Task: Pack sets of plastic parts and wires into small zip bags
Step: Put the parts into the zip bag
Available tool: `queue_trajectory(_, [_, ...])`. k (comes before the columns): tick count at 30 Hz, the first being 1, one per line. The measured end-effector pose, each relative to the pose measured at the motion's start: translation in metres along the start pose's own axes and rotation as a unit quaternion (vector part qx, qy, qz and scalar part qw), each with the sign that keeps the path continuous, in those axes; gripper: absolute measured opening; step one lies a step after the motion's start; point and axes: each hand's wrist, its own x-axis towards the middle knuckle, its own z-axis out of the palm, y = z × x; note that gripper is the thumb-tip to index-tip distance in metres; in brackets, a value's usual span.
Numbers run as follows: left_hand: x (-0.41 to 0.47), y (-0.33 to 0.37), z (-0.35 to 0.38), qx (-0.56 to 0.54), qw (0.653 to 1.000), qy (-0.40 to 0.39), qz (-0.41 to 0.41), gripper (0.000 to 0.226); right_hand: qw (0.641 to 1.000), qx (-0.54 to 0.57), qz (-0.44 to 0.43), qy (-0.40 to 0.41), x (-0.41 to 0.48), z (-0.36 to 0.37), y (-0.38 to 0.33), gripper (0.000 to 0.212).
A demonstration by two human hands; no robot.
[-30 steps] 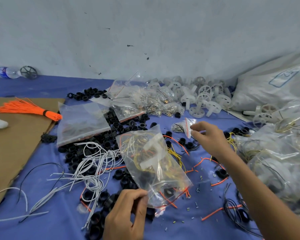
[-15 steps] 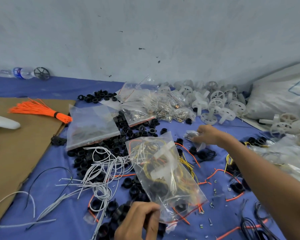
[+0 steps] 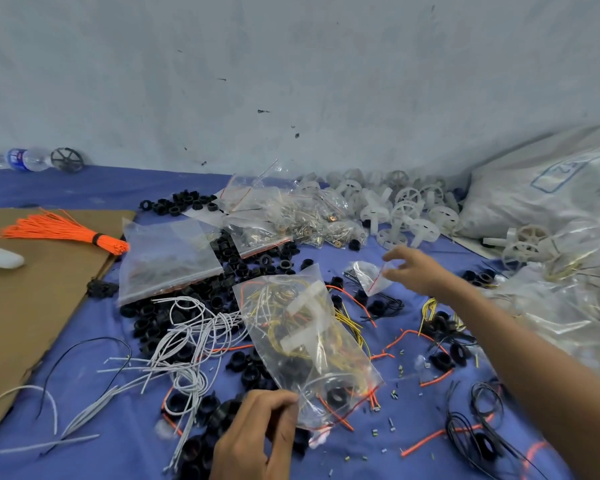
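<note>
Pinching the filled zip bag [image 3: 305, 341] at its near edge with the left hand [image 3: 253, 438], fingers curled, holding it tilted above black rings [image 3: 142, 327] and white wires [image 3: 194, 327]. Probably handling light, limp and slippery; gripping best along the stiffer zip strip. Hovering the right hand [image 3: 418, 273] at a small bag [image 3: 366, 277] beyond, grasp impossible to tell.

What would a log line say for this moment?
left hand: grips filled bag | right hand: at small bag, grip unclear | stage: packing
</note>
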Motion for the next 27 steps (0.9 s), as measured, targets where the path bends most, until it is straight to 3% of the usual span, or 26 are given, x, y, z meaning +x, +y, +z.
queue_trajectory(3, [-0.002,-0.002,0.000,0.002,1.000,0.003,-0.010,0.003,1.000,0.002,0.006,0.003,0.011,0.026,-0.010,0.054])
queue_trajectory(5, [-0.002,-0.002,0.001,0.005,1.000,0.007,-0.014,0.003,0.998,-0.050,0.018,-0.030,0.021,0.040,-0.015,0.055])
queue_trajectory(7, [-0.002,-0.002,0.001,0.006,1.000,0.008,-0.016,0.004,0.992,-0.120,0.036,-0.031,0.031,0.047,-0.014,0.036])
queue_trajectory(9, [-0.002,-0.004,0.002,0.010,1.000,0.009,-0.014,0.008,0.994,-0.096,0.055,0.008,0.034,0.045,-0.013,0.020])
queue_trajectory(13, [-0.003,-0.005,0.002,0.005,1.000,0.008,-0.009,0.014,0.979,0.173,0.074,0.082,0.017,0.019,-0.010,0.022])
queue_trajectory(18, [-0.001,-0.004,-0.001,-0.009,1.000,0.014,0.012,0.013,0.882,0.457,0.038,0.104,-0.046,-0.027,-0.019,0.018])
queue_trajectory(21, [0.001,-0.002,-0.005,-0.023,0.999,0.010,0.019,0.008,0.829,0.559,-0.011,0.024,-0.115,-0.030,-0.025,0.022])
queue_trajectory(24, [0.000,-0.002,-0.007,-0.022,1.000,0.002,0.019,0.008,0.826,0.556,-0.008,-0.095,-0.189,-0.004,-0.023,0.046])
queue_trajectory(27, [-0.001,-0.001,-0.007,-0.022,1.000,0.004,0.021,0.009,0.801,0.563,0.020,-0.205,-0.242,0.035,-0.028,0.036])
